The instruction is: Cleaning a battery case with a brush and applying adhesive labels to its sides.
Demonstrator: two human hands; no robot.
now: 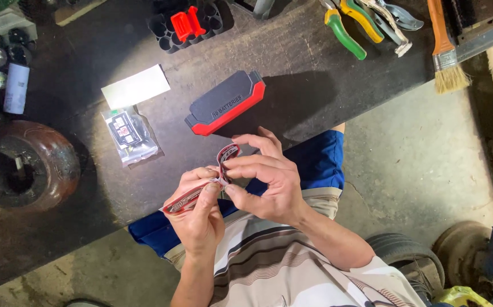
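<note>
I see the red-and-white sticker strip (201,190) pinched between both hands: my left hand (198,213) grips its near end, my right hand (266,182) curls its far end

Open worktop (292,62) is left between the grey-and-red case (225,103) and the pliers (346,25) at the far edge. Passage to the left is narrowed by a clear plastic bag (129,135), a white card (135,86) and a rusty round part (22,165). The far middle is blocked by a black cell holder (187,24); a paintbrush (444,48) lies far right.
</note>
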